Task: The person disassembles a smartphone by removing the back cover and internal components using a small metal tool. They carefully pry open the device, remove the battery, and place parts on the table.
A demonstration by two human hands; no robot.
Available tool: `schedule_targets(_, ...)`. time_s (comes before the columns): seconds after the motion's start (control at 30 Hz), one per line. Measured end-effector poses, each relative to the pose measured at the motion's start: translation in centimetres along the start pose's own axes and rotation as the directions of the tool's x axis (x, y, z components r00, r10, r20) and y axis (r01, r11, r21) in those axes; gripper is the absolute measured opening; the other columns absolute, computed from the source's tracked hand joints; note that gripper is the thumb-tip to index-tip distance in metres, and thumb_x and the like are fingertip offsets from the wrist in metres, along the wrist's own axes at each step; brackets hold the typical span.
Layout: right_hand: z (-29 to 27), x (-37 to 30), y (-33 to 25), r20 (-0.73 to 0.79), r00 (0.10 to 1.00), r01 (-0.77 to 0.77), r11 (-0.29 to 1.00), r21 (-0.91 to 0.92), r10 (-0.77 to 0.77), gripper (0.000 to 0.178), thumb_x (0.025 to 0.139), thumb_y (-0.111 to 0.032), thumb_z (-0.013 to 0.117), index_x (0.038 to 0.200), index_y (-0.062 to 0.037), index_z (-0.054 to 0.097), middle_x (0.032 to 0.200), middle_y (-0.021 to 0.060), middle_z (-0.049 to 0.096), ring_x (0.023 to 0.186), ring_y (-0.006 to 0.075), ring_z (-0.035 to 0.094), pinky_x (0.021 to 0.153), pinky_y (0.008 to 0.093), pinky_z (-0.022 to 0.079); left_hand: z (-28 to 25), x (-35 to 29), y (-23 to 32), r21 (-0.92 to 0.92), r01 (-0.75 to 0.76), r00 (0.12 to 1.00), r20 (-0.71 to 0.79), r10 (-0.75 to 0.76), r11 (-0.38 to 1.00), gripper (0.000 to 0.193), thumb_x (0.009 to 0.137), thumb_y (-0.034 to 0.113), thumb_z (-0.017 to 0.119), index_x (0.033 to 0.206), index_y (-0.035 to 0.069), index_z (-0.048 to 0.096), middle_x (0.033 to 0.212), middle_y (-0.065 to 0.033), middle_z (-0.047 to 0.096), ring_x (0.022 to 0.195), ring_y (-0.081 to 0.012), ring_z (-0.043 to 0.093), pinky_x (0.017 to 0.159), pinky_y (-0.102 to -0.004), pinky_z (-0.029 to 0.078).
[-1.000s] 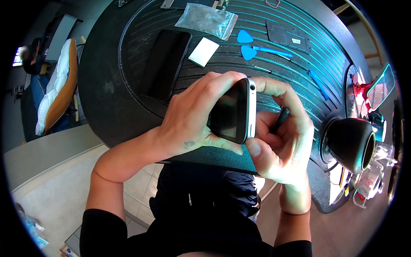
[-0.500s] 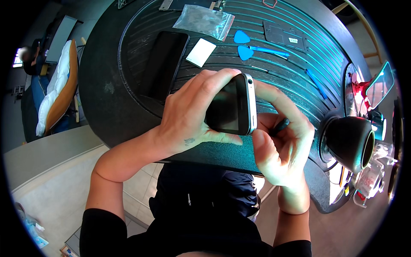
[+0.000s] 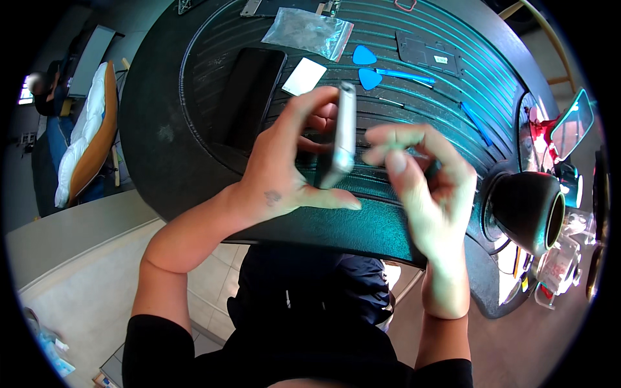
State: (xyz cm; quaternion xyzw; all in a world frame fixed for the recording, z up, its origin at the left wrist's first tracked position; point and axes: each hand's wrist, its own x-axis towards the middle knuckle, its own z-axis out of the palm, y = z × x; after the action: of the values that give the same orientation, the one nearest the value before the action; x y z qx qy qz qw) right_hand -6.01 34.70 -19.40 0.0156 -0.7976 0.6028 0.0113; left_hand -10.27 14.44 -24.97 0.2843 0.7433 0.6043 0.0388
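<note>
In the head view, the phone (image 3: 345,132) is in the air over the near part of the worktop (image 3: 155,129), roughly in front of the person's middle. It stands nearly edge-on: a blurred silver edge faces up at the camera and runs away from the person, its far end leaning slightly right, while the dark face turns left toward the palm. Foreshortening and blur hide its long axis, so I cannot tell how that lies.

The left hand (image 3: 275,158) has its grip clamped on the phone, fingers bent round the far side and the thumb stretched out by the near end.

The right hand (image 3: 443,194) hovers just right of the phone, apart from it. Its thumb and forefinger come close to each other, but blur covers the tips; I cannot tell whether this grip is together or holds anything.

Beyond the hands lie a black slab (image 3: 252,90), a white card (image 3: 304,76), a clear bag (image 3: 307,32), 2 blue picks (image 3: 364,55), a blue tool (image 3: 404,75) and a grey plate (image 3: 420,53). A blue stick (image 3: 477,126) lies farther right, near a black pot (image 3: 524,210).
</note>
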Motion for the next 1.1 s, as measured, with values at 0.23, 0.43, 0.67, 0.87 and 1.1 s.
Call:
schedule_targets(0.23, -0.4, 2.9, 2.2, 0.017, 1.0, 0.028, 0.866, -0.499, -0.023, 0.019, 0.087, -0.011, 0.068, 0.104, -0.0029, 0.065, 0.076, 0.0125, 0.06, 0.063, 0.0255, 0.06, 0.06, 0.0361, 0.047, -3.2, 1.7, 0.8, -0.683, 0.132, 0.985, 0.009, -0.172, 0.718, 0.068, 0.089, 0.033, 0.054, 0.14, -0.005, 0.031, 0.104, -0.0185, 0.057, 0.089, -0.0319, 0.067, 0.073, -0.0456, 0.06)
schedule_targets(0.43, 1.8, 8.6, 3.2, 0.294, 0.866, 0.5, 0.695, -0.517, -0.404, 0.027, 0.082, -0.008, 0.07, 0.109, -0.0087, 0.066, 0.095, 0.0094, 0.066, 0.081, 0.0297, 0.068, 0.071, 0.04, 0.054, -5.6, 2.3, 1.4, -0.886, 0.135, 0.991, 0.116, -0.069, 0.443, 0.092, 0.094, 0.07, 0.025, 0.138, -0.011, 0.034, 0.091, -0.0209, 0.059, 0.069, -0.0367, 0.068, 0.064, -0.0462, 0.061)
schedule_targets(0.67, 4.1, 13.3, 1.2, 0.589, 0.776, 0.615, 0.477, -0.628, -0.225, 0.036, 0.079, -0.006, 0.07, 0.114, -0.012, 0.066, 0.105, 0.0114, 0.067, 0.09, 0.0299, 0.069, 0.076, 0.0406, 0.056, -5.8, 2.2, 1.4, -0.919, 0.199, 0.976, 0.153, -0.156, 0.34, 0.08, 0.099, 0.058, 0.018, 0.139, -0.009, 0.035, 0.094, -0.0234, 0.062, 0.068, -0.0374, 0.068, 0.066, -0.0469, 0.058)
schedule_targets(0.87, 1.5, 11.9, 1.2, 0.409, 0.876, 0.447, 0.751, -0.486, -0.256, 0.023, 0.079, -0.016, 0.076, 0.097, -0.0032, 0.071, 0.077, 0.0136, 0.067, 0.072, 0.0272, 0.066, 0.067, 0.0365, 0.052, -5.7, 2.1, 0.8, -0.913, 0.198, 0.967, 0.122, -0.225, 0.357, 0.073, 0.101, 0.054, 0.022, 0.137, -0.007, 0.041, 0.098, -0.0225, 0.064, 0.081, -0.0344, 0.07, 0.072, -0.0408, 0.058)
schedule_targets(1.1, -1.3, 6.2, 0.9, 0.076, 0.981, -0.192, 0.965, 0.181, 0.181, 0.025, 0.088, -0.012, 0.072, 0.108, 0.0017, 0.066, 0.07, 0.0002, 0.064, 0.046, 0.0, 0.041, 0.039, 0.0167, 0.024, -3.8, 1.8, 1.2, -0.765, 0.333, 0.915, 0.122, -0.384, 0.552, 0.067, 0.105, 0.047, 0.014, 0.135, -0.004, 0.045, 0.111, -0.0245, 0.066, 0.091, -0.0235, 0.068, 0.077, -0.0326, 0.057)
